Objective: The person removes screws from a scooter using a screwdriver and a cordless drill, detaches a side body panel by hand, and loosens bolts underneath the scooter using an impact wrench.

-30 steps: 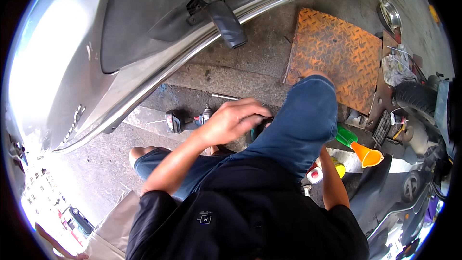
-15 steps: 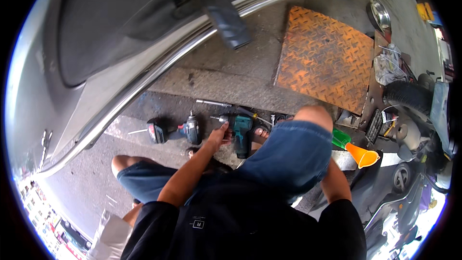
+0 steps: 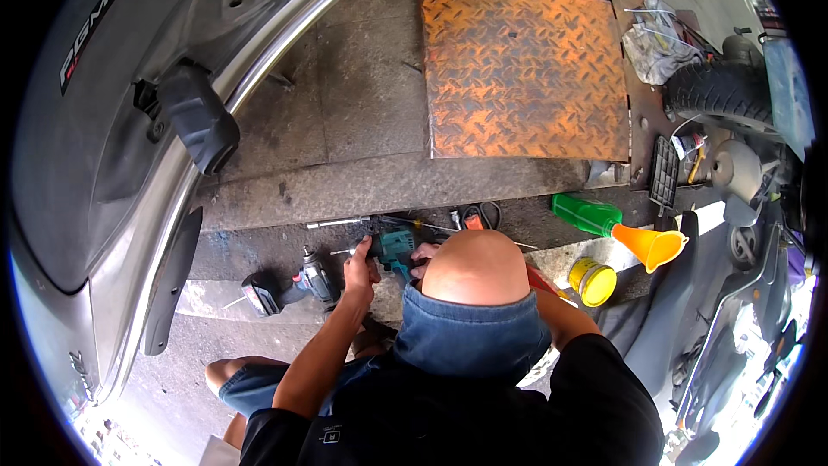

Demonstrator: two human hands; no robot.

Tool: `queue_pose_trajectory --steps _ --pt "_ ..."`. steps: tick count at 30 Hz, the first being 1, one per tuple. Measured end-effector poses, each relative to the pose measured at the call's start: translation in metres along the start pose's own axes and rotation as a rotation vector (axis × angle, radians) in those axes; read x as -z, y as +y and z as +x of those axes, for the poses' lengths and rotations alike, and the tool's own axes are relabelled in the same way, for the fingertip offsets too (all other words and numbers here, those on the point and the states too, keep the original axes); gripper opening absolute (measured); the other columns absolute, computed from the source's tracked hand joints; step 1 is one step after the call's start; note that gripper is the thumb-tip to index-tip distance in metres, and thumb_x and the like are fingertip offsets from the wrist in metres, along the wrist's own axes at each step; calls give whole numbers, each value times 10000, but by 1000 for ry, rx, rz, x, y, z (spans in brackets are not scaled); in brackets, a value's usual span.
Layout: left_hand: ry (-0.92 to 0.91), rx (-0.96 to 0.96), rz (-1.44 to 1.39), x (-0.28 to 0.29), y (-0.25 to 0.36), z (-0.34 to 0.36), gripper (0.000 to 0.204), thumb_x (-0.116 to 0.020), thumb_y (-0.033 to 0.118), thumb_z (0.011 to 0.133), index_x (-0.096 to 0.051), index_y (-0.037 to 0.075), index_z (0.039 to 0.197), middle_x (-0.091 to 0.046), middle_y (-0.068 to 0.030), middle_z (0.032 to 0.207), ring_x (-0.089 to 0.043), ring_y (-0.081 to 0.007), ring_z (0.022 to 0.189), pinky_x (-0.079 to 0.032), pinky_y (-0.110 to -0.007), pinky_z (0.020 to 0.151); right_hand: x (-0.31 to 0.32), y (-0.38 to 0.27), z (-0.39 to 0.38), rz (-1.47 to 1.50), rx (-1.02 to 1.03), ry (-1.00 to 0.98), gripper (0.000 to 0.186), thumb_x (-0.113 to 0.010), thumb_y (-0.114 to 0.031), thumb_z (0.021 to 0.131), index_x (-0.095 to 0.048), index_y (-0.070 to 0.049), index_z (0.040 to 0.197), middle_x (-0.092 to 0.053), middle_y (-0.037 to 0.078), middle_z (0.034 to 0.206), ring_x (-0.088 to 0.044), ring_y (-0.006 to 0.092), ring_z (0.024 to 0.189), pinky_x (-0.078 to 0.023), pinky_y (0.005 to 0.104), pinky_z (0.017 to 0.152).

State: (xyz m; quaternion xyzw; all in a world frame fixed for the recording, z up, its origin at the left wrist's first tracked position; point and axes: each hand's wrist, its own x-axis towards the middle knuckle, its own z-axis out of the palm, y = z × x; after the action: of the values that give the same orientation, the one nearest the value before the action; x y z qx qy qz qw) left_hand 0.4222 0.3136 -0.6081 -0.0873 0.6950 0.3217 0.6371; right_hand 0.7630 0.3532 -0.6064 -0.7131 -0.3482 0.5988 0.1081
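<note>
A teal and black cordless drill [image 3: 396, 247] points left in front of my knees, with a thin bit at its nose. My left hand [image 3: 360, 269] is closed round the chuck at the drill's front. My right hand [image 3: 423, 257] grips the drill from behind; my raised knee hides part of that hand and the drill's lower handle. To the left, a dark impact driver [image 3: 315, 276] lies on the ground, its battery end pointing left. Just beyond the drill lie a long silver socket extension [image 3: 338, 223] and a screwdriver [image 3: 423, 224].
A grey vehicle body with a chrome rail [image 3: 267, 56] fills the left. An orange tread plate [image 3: 526, 78] lies ahead beside a concrete ledge [image 3: 388, 185]. At right are a green bottle [image 3: 586, 214] with an orange funnel [image 3: 651, 247], a yellow tub [image 3: 593, 281] and a motorcycle tyre [image 3: 723, 91].
My right hand has come into view at the drill's rear. The left hand stays at the chuck. The whole view has shifted, and my right knee now covers more of the middle.
</note>
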Motion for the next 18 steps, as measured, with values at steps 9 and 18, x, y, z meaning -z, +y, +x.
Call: queue_pose_trajectory --steps 9,18 --pt "-558 -94 112 -97 71 -53 429 -625 514 885 -535 95 860 -420 30 601 -382 -96 487 -321 -263 449 -56 -75 -5 483 222 -197 242 -699 -159 844 -627 -11 1022 -649 74 854 -621 179 705 -503 316 632" --pt "-584 52 -281 -192 40 17 707 -330 451 1017 -136 -40 1487 -285 -211 1488 -360 -322 1347 -295 -443 1129 19 -82 -46 465 468 314 309 -741 -230 848 -617 5 1006 -645 59 794 -615 156 661 -492 297 597"
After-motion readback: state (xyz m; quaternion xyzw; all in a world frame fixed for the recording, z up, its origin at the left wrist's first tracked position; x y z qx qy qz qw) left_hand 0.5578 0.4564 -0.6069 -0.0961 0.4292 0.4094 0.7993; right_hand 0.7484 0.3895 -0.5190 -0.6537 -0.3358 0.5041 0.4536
